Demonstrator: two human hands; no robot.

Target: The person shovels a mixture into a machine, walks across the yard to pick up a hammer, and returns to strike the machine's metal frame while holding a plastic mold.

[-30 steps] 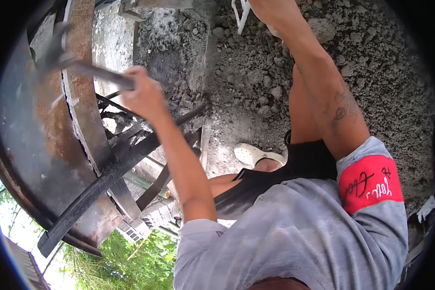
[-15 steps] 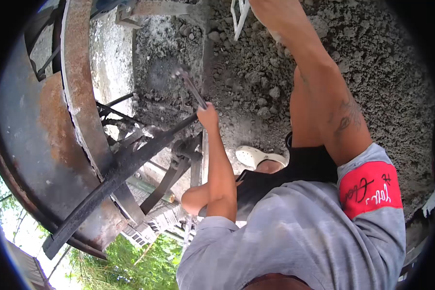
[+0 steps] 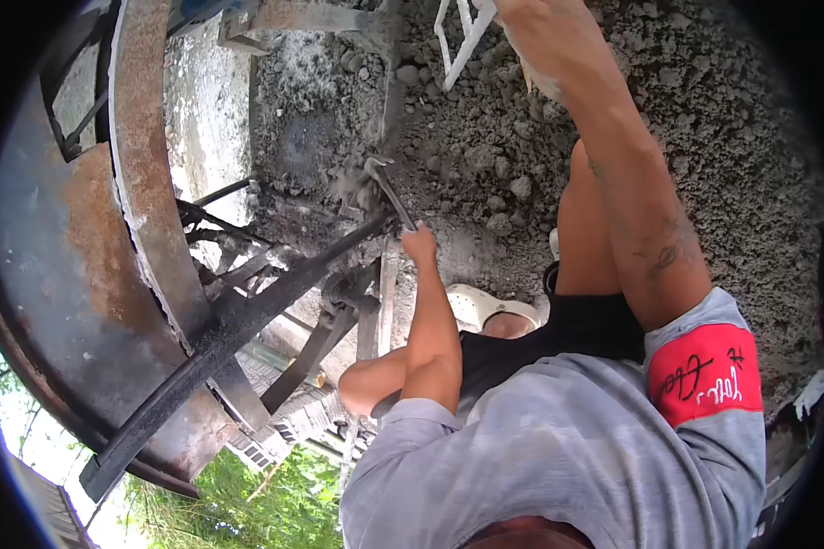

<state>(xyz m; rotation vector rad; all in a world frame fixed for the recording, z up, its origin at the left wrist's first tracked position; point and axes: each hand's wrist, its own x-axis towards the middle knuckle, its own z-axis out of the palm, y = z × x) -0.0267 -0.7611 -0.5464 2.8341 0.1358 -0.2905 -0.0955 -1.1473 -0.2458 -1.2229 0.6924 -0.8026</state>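
In the head view my left hand [image 3: 418, 243] is wrapped round the handle of a hammer [image 3: 392, 192]. The hammer's metal head lies over grey, crumbly debris [image 3: 352, 188], with a blur of dust beside it. Close to this hand ends a long blackened metal bar [image 3: 247, 320], which slants down to the left. My right arm reaches to the top edge, where my right hand [image 3: 513, 9] is partly cut off and its fingers cannot be made out. A thin white bent frame [image 3: 471, 46] meets that hand.
A large rusty metal drum [image 3: 73, 265] fills the left side. Grey rubble and soil [image 3: 705, 119] cover the ground at right. My foot in a white clog [image 3: 471, 306] stands near the middle. Greenery [image 3: 220, 503] shows at lower left.
My left hand has shifted right and slightly down with the hammer. The hammer head, blurred before, is now sharper, and dust shows beside it. My right arm has shifted slightly right.
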